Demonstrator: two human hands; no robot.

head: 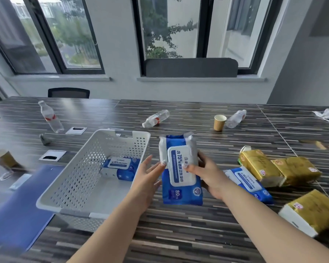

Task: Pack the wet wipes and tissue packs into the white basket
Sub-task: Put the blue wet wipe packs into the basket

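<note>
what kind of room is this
Probably an office meeting room: a long striped table with built-in cable ports, an office chair at its far side, and large windows behind.

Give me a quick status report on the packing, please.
Right hand grips a wipes pack beside the basket; left hand open, touching it. One pack already inside. Nothing in the way.
</note>
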